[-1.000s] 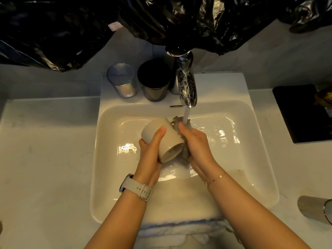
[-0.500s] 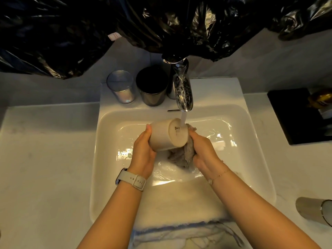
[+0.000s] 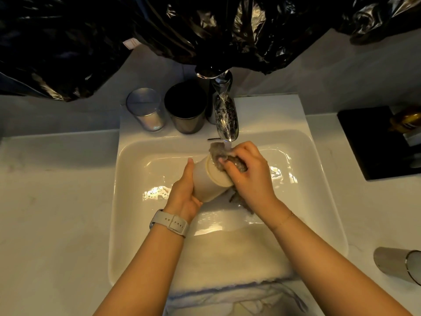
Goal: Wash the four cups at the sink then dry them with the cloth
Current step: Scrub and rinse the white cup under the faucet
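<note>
A cream cup (image 3: 210,180) lies on its side over the white sink (image 3: 136,169), its base turned toward the tap. My left hand (image 3: 183,192) grips the cup round its wall. My right hand (image 3: 249,176) holds a grey scrubbing cloth (image 3: 224,156) and presses it against the cup's base under the running tap (image 3: 225,117). Two metal cups, a silver one (image 3: 145,110) and a dark one (image 3: 185,108), stand on the sink's back ledge. Another metal cup (image 3: 398,263) lies at the counter's right edge.
A white towel (image 3: 227,265) drapes over the sink's front edge. Black plastic sheeting (image 3: 205,30) hangs above the tap. A black tray (image 3: 373,142) with a brown bottle (image 3: 407,118) sits on the counter (image 3: 54,201) at the right.
The cup has been turned in my left hand. My right hand rose from beside the cup and now presses the cloth on its base under the water.
</note>
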Tool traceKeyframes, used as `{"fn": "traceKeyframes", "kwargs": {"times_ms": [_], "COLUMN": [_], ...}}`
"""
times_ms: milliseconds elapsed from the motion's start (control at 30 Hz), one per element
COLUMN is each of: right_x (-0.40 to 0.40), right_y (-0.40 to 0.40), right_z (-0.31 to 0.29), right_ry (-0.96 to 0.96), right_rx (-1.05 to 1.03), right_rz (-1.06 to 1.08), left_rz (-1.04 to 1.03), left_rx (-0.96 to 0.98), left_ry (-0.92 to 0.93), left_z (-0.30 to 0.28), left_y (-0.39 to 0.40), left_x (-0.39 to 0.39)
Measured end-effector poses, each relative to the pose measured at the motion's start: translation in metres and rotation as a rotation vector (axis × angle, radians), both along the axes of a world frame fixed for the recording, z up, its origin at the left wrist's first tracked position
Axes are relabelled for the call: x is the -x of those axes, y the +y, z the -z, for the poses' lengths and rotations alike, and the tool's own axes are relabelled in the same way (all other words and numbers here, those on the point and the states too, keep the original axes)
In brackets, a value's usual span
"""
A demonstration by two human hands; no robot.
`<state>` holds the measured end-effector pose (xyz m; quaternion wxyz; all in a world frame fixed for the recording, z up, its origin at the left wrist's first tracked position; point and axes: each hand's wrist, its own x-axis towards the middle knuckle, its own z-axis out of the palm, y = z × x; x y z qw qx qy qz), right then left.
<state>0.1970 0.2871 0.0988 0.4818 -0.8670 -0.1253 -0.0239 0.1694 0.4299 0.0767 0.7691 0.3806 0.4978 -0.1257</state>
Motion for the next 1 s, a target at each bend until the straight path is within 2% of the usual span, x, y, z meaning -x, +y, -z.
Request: {"fn": "traceKeyframes", "kwargs": {"times_ms": [167, 267, 467, 600, 667, 800, 1000], "right_x": [0.017, 0.020, 0.005, 0.041, 0.034, 0.007, 0.040], "right_y": [-0.002, 0.012, 0.002, 0.019, 0.028, 0.015, 0.009], "right_z": [0.010, 0.005, 0.024, 0.021, 0.016, 0.018, 0.027], "right_ry": [0.044, 0.024, 0.107, 0.068, 0.048, 0.097, 0.156], "right_rx": [-0.016, -0.058, -0.107, -0.168, -0.174, -0.130, -0.177], "right_rz": [-0.083, -0.136, 0.036, -0.008, -0.013, 0.082, 0.076], "left_rz": [-0.068, -0.026, -0.042, -0.042, -0.027, -0.052, -0.051], "left_rx": [-0.060, -0.178, -0.252, -0.262, -0.235, -0.274, -0.346], "left_ry": [0.070, 0.064, 0.046, 0.067, 0.078, 0.040, 0.010], "left_z": [0.007, 0.009, 0.008, 0.011, 0.012, 0.003, 0.000], "left_y": [0.001, -0.006, 0.010, 0.011, 0.007, 0.007, 0.010], "left_x": [-0.001, 0.002, 0.002, 0.004, 0.005, 0.000, 0.002]}}
